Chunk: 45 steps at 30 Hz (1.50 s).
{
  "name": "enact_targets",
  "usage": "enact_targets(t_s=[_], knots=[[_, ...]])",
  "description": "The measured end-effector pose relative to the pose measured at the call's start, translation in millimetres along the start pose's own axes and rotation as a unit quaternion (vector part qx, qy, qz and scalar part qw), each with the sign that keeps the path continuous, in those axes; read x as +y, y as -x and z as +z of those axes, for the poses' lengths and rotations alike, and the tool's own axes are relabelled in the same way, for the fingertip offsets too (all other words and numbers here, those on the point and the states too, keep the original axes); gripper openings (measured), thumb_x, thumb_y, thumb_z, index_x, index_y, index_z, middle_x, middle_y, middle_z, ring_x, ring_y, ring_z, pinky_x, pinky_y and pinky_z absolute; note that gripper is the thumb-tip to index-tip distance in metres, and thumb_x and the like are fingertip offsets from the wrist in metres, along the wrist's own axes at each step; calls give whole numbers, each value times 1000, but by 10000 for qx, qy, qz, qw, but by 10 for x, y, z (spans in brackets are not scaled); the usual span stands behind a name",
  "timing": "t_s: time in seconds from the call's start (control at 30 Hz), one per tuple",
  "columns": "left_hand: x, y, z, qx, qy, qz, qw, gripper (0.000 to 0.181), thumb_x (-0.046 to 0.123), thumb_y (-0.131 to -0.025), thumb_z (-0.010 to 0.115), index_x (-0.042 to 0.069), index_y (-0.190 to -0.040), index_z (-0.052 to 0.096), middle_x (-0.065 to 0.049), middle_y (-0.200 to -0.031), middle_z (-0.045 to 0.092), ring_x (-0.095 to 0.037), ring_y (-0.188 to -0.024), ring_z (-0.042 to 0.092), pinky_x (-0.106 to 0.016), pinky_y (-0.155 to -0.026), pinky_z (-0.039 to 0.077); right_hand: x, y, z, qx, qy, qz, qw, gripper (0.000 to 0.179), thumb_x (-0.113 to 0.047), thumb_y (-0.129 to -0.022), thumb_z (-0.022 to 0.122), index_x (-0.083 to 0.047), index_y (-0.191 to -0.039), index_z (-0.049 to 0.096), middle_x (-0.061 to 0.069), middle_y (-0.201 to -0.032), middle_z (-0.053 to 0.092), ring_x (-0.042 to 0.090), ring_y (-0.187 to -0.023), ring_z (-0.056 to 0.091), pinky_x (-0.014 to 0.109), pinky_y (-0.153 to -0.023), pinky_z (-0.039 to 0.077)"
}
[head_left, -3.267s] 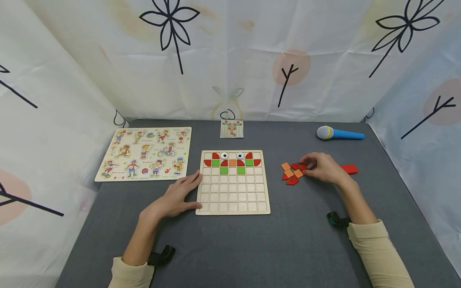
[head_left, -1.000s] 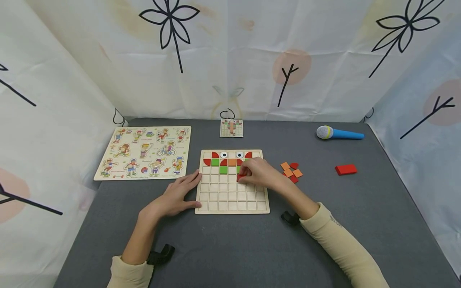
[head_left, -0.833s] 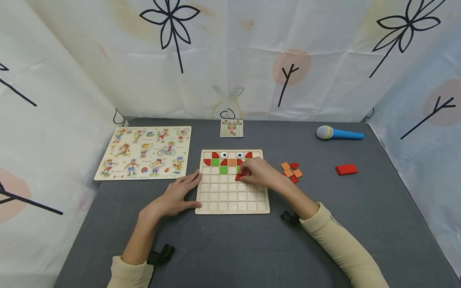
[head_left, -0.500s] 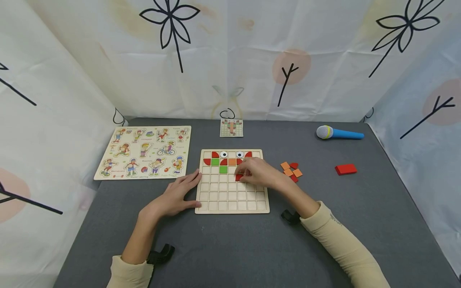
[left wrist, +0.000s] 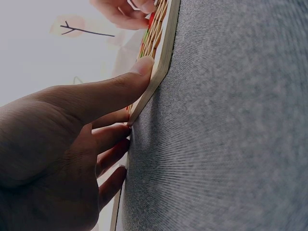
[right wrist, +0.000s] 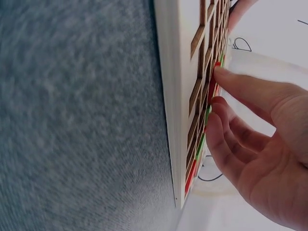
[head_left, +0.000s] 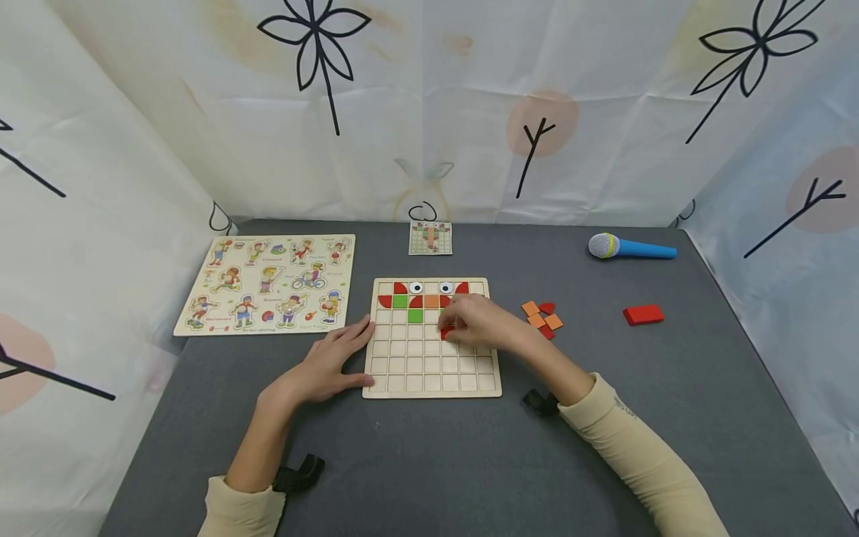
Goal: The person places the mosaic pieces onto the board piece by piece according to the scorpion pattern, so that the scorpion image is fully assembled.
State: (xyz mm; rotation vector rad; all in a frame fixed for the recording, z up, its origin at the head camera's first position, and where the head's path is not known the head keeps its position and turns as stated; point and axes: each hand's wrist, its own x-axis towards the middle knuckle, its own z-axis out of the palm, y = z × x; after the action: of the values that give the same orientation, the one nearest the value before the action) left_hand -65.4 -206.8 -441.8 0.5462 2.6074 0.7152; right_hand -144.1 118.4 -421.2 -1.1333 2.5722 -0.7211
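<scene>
The left hand (head_left: pixel 329 363), thumb and fingers splayed, is resting against the left edge of a pale wooden grid board (head_left: pixel 415 365) and clasping nothing; that wide brace is presumably stopping the board from sliding. The right hand (head_left: pixel 478 322) is pinching a small flat red tile (head_left: pixel 445 335) between thumb and fingertips, right of the board's centre, a grip seemingly suiting such thin edges and narrow cells. Its fingers are covering most of the tile, so whether it is sitting in a cell or just above one is not showing. Orange square tiles (head_left: pixel 553 322) and loose red tiles (head_left: pixel 547 307) are lying to the right of the board, apparently within that hand's easy reach. A small printed grid card (head_left: pixel 430 239) is sitting beyond the board's far edge, probably for easy glancing, while a solid red oblong block (head_left: pixel 643 315) is resting farther right, clear of the loose tiles.
</scene>
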Motion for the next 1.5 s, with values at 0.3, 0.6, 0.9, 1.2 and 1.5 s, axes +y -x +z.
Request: enact_targets(t_s=[0.3,0.6,0.9,1.2,1.5], knots=[[-21,0,16,13,-17,-5,10000,97,39,-97,82,8,-172,29,-15,-183,21,-48,-164,27,-76,-123,27,13,25,-4,177,3,95,9998,12,-8,-96,81,-7,-107,83,9,-104,79,15,-86,70,33,-80,58],[-24,-10,20,6,-21,-12,10000,97,39,-97,82,9,-172,28,-14,-183,21,-47,-164,27,-76,-123,27,182,316,-199,567,-585,498,9954,16,-9,-97,80,-5,-112,82,8,-101,80,18,-84,74,33,-77,59],[-10,-6,14,-11,-34,-55,10000,97,39,-97,82,9,-172,28,-14,-183,21,-47,-164,27,-76,-123,26,545,717,-398,928,-529,1185,9872,23,-9,-95,83,-2,-117,80,14,-110,80,22,-91,73,35,-81,58],[10,-6,9,-41,-23,-82,10000,98,40,-97,82,8,-172,28,-15,-183,21,-47,-164,27,-76,-124,26,876,1030,-560,960,-512,1907,9756,22,-8,-97,81,0,-118,79,19,-110,79,26,-92,72,28,-73,53],[7,5,5,-7,-2,-54,10000,97,37,-97,82,8,-172,28,-15,-183,21,-47,-164,28,-76,-123,27,1065,1104,-617,689,-670,2107,9728,24,-8,-96,81,2,-118,78,21,-113,81,22,-92,73,24,-71,52]])
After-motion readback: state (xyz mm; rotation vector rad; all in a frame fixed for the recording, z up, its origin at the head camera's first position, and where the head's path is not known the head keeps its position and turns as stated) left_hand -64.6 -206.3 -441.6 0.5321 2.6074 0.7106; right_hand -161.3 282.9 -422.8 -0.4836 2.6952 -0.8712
